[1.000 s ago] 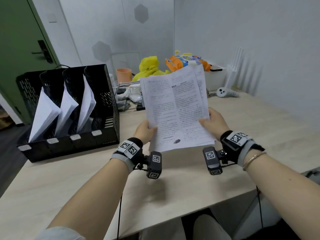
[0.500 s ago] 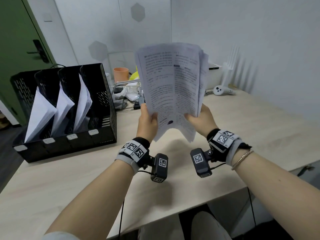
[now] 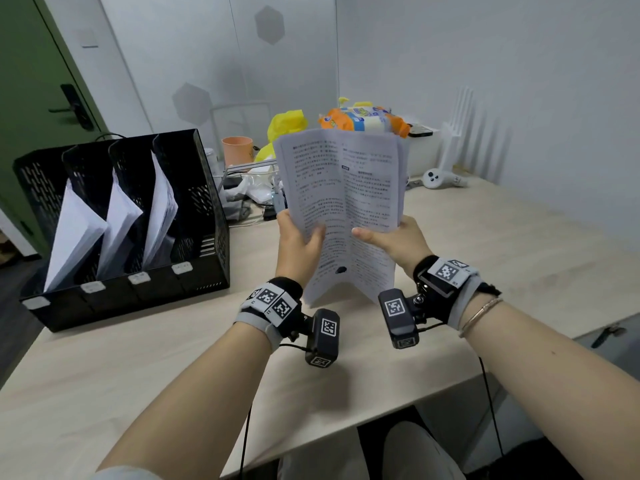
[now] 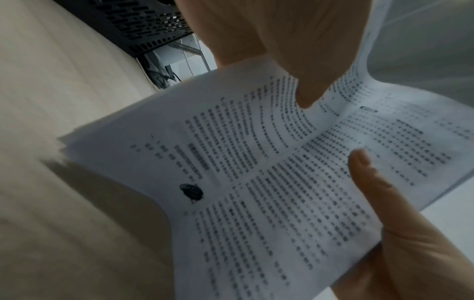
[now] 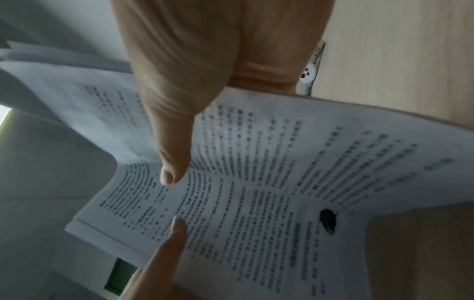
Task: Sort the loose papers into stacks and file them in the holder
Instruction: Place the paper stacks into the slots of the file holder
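Both hands hold one stack of printed papers upright, its bottom edge on or just above the wooden table. My left hand grips the left side with the thumb on the front page. My right hand grips the right side the same way. The stack bows inward along its middle. A black ink blot marks the front page near the bottom, also seen as the blot in the right wrist view. The black file holder stands at the left with three white paper stacks in its slots; the rightmost slot shows no papers.
Behind the papers lie an orange cup, a yellow bag, an orange and blue snack pack and a wire tray with clutter. A white router and small white device sit at the back right. A green door is left.
The stack rose from a tilted hold to high and upright, then came down so its bottom edge is at the table. Both hands kept their grip.
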`<state>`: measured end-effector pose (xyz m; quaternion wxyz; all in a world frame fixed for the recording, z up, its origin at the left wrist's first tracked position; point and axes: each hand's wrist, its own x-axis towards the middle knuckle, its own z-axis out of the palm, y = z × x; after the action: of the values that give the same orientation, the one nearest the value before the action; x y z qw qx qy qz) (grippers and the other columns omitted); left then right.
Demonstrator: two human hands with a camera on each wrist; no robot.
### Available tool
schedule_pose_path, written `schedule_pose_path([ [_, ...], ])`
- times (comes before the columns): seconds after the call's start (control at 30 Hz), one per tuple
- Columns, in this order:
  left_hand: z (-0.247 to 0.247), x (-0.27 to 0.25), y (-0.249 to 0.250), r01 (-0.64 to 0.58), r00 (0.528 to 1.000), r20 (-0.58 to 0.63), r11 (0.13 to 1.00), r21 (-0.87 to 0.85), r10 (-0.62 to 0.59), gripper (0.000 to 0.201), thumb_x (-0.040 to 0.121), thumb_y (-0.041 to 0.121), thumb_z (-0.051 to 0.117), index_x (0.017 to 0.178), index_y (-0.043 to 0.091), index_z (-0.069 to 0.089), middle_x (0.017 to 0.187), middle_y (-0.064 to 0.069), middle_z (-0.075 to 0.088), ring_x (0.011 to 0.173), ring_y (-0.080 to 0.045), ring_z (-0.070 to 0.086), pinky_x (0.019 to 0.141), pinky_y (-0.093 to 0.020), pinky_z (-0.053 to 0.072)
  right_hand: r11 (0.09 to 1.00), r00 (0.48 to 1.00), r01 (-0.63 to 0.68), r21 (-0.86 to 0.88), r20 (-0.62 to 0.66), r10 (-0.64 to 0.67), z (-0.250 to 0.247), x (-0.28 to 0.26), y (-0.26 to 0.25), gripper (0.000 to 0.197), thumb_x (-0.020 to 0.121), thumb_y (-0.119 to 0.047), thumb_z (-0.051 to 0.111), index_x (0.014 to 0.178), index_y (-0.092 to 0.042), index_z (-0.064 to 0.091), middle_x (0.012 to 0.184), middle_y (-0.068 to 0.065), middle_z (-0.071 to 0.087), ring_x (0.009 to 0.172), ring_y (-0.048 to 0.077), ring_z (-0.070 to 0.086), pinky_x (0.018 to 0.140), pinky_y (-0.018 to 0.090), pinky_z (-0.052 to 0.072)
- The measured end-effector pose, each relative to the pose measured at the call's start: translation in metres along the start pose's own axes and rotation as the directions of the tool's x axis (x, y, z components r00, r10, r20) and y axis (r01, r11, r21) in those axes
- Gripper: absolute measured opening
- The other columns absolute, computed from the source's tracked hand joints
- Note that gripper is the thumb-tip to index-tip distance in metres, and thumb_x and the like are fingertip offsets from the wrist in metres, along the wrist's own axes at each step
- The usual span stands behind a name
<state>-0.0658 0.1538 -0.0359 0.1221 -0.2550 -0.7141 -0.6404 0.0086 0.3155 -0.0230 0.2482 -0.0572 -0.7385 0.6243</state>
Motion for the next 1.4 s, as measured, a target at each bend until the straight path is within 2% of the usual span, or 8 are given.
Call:
schedule_pose_path([
  [0.13,-0.004,0.000,-0.003,0.046,0.997,-0.054,0.999,-0.013,-0.047,0.025,0.097,0.014,0.048,0.112,0.009,0.028,0.114,-0.004,0.048,0.105,-0.016,0.053,0.089,-0.029,0.050,0.997,0.991,0.035,0.064,-0.135,-0.026,-0.008,0.002,-0.006,0.024,0.071,-0.017,0.081,0.092,-0.017,0.069,0.088,-0.006,0.070,0.081,0.000,0.067,0.068,0.014,0.054],
  [0.3,-0.004,-0.002,-0.002,0.022,0.997,-0.074,0.999,-0.026,-0.024,0.034,0.098,0.023,0.048,0.118,0.006,0.027,0.108,0.002,0.048,0.101,-0.015,0.054,0.075,-0.012,0.051,0.977,0.982,0.082,0.195,-0.186,-0.046,-0.014,0.001,-0.020,0.025,0.072,-0.015,0.080,0.094,-0.011,0.070,0.090,-0.003,0.071,0.079,0.002,0.069,0.065,0.017,0.054],
  [0.43,0.003,-0.003,0.006,0.020,1.000,-0.016,0.999,-0.039,-0.020,0.031,0.097,0.028,0.050,0.111,0.013,0.027,0.109,-0.003,0.052,0.103,-0.019,0.058,0.085,-0.033,0.054,0.988,0.988,0.060,0.142,-0.147,-0.038,-0.005,0.002,-0.025,0.026,0.071,-0.021,0.081,0.094,-0.014,0.071,0.092,-0.001,0.073,0.085,0.008,0.070,0.073,0.024,0.057],
  [0.57,-0.002,0.001,0.011,0.045,0.987,-0.152,0.998,-0.035,-0.050,0.021,0.101,0.027,0.038,0.103,0.008,0.029,0.091,0.012,0.044,0.082,0.002,0.050,0.067,-0.009,0.045,0.975,0.981,0.046,0.217,-0.194,-0.004,-0.008,0.003,-0.025,0.021,0.071,-0.022,0.081,0.089,-0.014,0.071,0.088,-0.001,0.074,0.084,0.013,0.071,0.071,0.027,0.057],
  [0.93,-0.006,0.005,0.011,0.125,0.989,-0.079,0.991,0.045,-0.121,0.008,0.099,0.014,0.031,0.095,0.010,0.037,0.098,-0.008,0.056,0.088,-0.021,0.053,0.075,-0.036,0.044,1.000,0.952,0.001,0.004,-0.305,0.000,-0.015,0.014,-0.020,0.016,0.086,0.000,0.053,0.098,-0.005,0.062,0.096,0.007,0.065,0.085,0.016,0.060,0.068,0.018,0.049],
  [1.07,-0.004,0.006,0.020,0.105,0.988,-0.112,0.994,-0.004,-0.104,0.008,0.099,0.012,0.031,0.094,0.007,0.035,0.084,0.000,0.050,0.078,-0.017,0.050,0.066,-0.032,0.041,0.995,0.957,0.092,0.035,-0.278,-0.079,-0.011,0.011,-0.030,0.023,0.086,0.004,0.046,0.095,-0.012,0.059,0.095,0.006,0.065,0.085,0.015,0.060,0.073,0.022,0.050],
  [1.2,-0.004,0.008,0.023,0.059,0.993,-0.100,0.998,0.008,-0.058,0.009,0.101,0.017,0.034,0.101,0.008,0.036,0.086,0.007,0.049,0.083,-0.015,0.051,0.071,-0.034,0.044,0.996,0.969,0.071,0.053,-0.240,-0.056,-0.012,0.011,-0.033,0.022,0.088,0.002,0.045,0.096,-0.014,0.058,0.089,-0.003,0.063,0.079,0.007,0.059,0.065,0.016,0.049],
  [1.4,-0.002,0.003,0.020,0.067,0.994,-0.089,0.998,0.014,-0.065,0.014,0.102,0.022,0.038,0.107,0.010,0.032,0.092,0.015,0.045,0.084,0.002,0.050,0.065,-0.010,0.042,1.000,0.974,-0.007,-0.014,-0.227,0.004,-0.015,0.009,-0.026,0.019,0.087,0.002,0.047,0.089,-0.011,0.061,0.089,-0.001,0.063,0.083,0.013,0.059,0.068,0.019,0.047],
])
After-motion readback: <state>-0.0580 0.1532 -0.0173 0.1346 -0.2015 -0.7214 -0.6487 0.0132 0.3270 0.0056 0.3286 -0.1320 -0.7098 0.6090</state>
